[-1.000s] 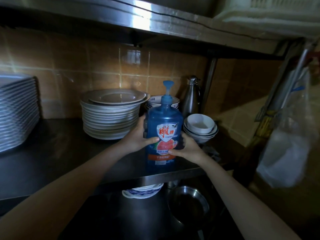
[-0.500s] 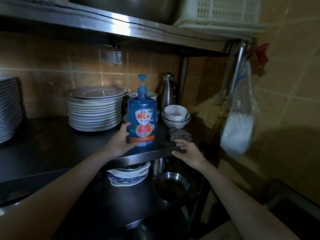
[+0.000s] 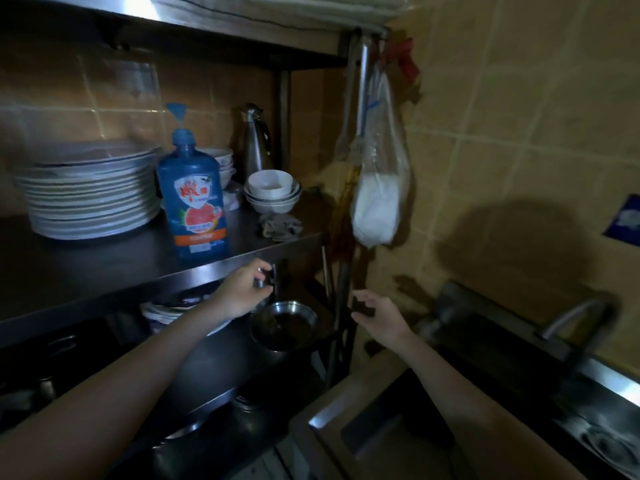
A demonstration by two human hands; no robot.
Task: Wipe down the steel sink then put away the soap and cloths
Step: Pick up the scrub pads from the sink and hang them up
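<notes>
Both hands are being drawn back from the soap bottle (image 3: 192,199), which is being left standing on the shelf (image 3: 104,268).

Loosely curled fingers are being held around nothing visible on the left hand (image 3: 242,292), just under the shelf edge; the bottle is standing upright above it, slightly to its left. The right hand (image 3: 377,317) is being held relaxed and empty, with a grey cloth (image 3: 278,226) lying above, between both hands. Putting-away is judged nearly finished; a check of the sink (image 3: 346,407), below the right hand, is probably being called for next.
</notes>
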